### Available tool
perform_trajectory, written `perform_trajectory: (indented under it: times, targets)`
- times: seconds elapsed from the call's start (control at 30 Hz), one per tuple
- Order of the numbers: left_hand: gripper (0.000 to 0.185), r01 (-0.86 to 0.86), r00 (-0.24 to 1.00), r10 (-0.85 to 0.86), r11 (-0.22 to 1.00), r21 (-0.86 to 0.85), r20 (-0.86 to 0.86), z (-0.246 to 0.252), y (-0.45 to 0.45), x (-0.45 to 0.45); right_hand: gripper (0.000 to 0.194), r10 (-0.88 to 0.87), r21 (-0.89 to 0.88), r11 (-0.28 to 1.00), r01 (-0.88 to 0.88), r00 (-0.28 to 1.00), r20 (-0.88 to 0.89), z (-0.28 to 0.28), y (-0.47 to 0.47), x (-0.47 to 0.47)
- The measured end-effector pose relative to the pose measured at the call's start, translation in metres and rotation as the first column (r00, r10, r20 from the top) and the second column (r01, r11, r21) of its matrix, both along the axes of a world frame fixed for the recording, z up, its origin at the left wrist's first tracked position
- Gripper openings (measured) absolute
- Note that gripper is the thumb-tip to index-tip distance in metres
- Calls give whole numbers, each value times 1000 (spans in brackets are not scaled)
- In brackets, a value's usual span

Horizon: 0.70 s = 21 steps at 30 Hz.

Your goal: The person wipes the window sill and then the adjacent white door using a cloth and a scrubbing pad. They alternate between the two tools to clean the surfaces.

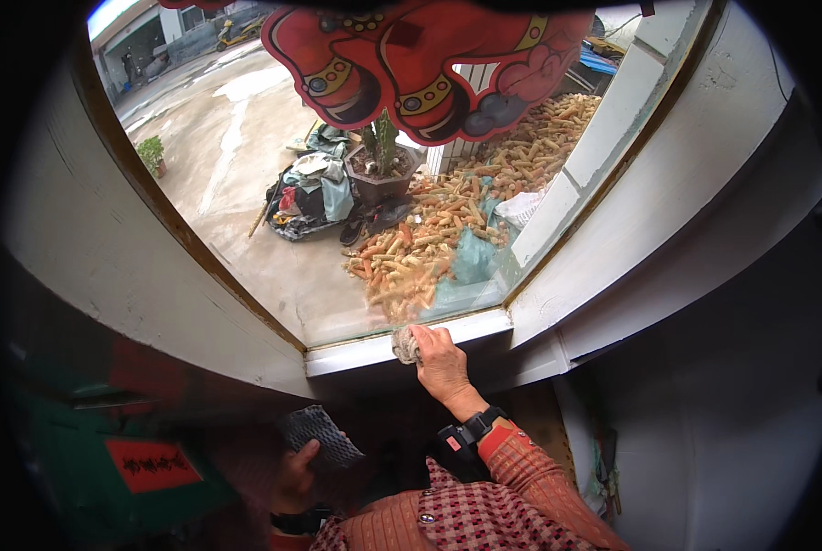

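My right hand (442,361) grips a crumpled greyish-white cloth (406,345) against the white bottom rail (356,352) of a window frame, just below the glass pane (280,268). Lower down and to the left, my left hand (299,468) holds a dark grey textured pad (323,436) away from the window, in shadow. A red painted paper cut-out (425,69) of an animal's legs and clouds covers the upper part of the glass.
White frame sides (631,227) flank the pane. Through the glass show a heap of corncobs (418,241), a potted cactus (383,148) and a pile of cloths (314,186). Lower left is a green surface (73,468) with a red paper (153,465) bearing writing.
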<state>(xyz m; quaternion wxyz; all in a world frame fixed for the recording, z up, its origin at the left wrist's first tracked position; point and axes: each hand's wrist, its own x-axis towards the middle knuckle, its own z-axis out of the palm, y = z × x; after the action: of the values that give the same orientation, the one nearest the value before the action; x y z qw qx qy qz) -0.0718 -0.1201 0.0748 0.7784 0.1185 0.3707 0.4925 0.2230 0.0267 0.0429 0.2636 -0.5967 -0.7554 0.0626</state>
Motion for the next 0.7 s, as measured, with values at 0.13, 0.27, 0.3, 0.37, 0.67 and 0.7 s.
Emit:
perform_trajectory:
  times: [0.13,0.27,0.3,0.37,0.67,0.7]
  targets:
    - [36,87,991,-80,994,66,-112,-2,8,6,47,-204,14,979,205,958,200,4,8,74]
    - [37,126,988,-116,986,107,-99,-9,9,3,43,-278,-39,942,332,841,464,8,16,110]
    - [37,125,989,-115,987,106,-88,-12,9,2,44,-287,-15,939,342,810,512,8,17,111]
    - [38,118,988,-106,987,105,-110,-18,8,-1,41,-318,2,923,384,762,565,6,14,108]
    - [35,159,981,-142,978,134,-132,-32,19,-9,33,-295,-489,743,458,879,374,-1,-48,117]
    - [34,174,979,-155,975,142,-132,-31,23,-8,42,-332,-593,665,455,891,311,-1,-61,118]
